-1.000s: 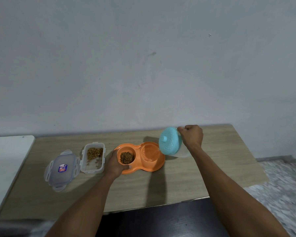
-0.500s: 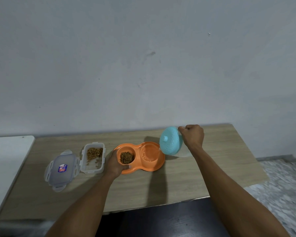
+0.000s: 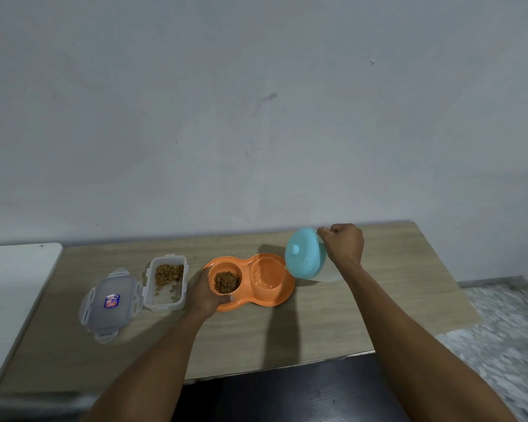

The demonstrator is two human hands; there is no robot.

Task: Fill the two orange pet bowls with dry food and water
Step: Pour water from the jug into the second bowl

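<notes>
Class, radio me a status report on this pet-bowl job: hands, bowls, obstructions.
Left hand grips orange feeder rim; right hand tilts blue-lidded jug. Kibble in left bowl, water in right bowl. Pour path unobstructed.

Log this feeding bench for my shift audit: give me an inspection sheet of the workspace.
Surface: wooden table, pale top.
Job's things: orange double bowl, dry food in left well, right well looks rippled with water; blue-lidded jug tilted over it.
Clutter: open food container, its lid flat beside it.
Grippers: left hand holds the bowl's left rim; right hand grips the jug.
Cables: nothing seen.
Surroundings: grey wall, white surface left, speckled floor right.
</notes>
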